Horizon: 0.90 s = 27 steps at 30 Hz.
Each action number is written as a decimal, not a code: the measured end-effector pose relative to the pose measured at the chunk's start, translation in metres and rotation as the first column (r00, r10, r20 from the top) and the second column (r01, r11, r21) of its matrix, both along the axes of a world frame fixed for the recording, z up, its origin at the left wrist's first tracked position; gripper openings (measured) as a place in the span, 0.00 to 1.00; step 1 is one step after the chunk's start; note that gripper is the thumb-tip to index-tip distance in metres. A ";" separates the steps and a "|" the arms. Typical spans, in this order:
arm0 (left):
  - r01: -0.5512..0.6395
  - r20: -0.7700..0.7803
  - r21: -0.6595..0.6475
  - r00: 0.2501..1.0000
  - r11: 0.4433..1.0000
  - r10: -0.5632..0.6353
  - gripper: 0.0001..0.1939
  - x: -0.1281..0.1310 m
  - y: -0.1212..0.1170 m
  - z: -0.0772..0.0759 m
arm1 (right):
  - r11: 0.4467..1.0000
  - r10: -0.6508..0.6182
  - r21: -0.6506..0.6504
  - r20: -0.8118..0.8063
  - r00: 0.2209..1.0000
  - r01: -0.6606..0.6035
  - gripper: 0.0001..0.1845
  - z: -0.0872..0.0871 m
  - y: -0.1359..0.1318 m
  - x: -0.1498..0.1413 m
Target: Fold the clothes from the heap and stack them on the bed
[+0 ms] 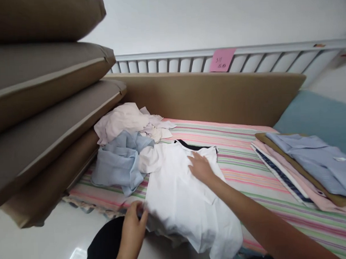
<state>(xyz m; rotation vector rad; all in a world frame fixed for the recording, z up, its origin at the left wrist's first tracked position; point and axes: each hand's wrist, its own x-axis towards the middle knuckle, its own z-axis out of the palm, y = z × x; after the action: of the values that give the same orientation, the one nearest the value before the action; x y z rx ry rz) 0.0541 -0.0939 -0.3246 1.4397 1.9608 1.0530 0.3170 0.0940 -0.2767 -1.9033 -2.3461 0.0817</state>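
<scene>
"Where's the room to reach through?"

"Between the white shirt and the folded stack on the right. Bare striped sheet shows there, though the right forearm cuts across the near end."

"And the left?"

"Tight. The blue garment and pale pink heap crowd up beside those tall piled cushions. On the far side, the brown panel stands like a wall, with a band of sheet before it."
</scene>
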 end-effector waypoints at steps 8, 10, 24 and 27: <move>0.016 0.144 -0.212 0.989 0.977 0.015 0.09 -0.016 0.014 -0.059 | 0.925 0.375 -0.043 -0.046 0.926 -0.377 0.28 0.018 -0.017 -0.182; 0.063 0.211 -0.212 0.977 0.975 -0.017 0.08 -0.013 0.015 -0.071 | 0.928 0.371 -0.048 0.023 0.928 -0.370 0.26 0.008 -0.016 -0.204; 0.201 0.343 -0.237 0.933 0.950 -0.112 0.09 -0.001 0.002 -0.086 | 0.982 0.030 -0.181 -0.131 0.991 -0.053 0.21 -0.008 0.021 -0.200; 0.274 0.403 -0.288 0.904 0.918 -0.144 0.16 -0.002 0.000 -0.092 | 0.979 0.024 -0.197 -0.159 0.987 -0.056 0.22 -0.011 0.021 -0.201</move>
<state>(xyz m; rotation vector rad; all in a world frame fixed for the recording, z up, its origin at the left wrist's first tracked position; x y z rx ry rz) 0.0520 -0.0937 -0.4171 1.1337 1.5746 0.7753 0.1165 0.1147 -0.2877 -1.8563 -2.3480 0.4709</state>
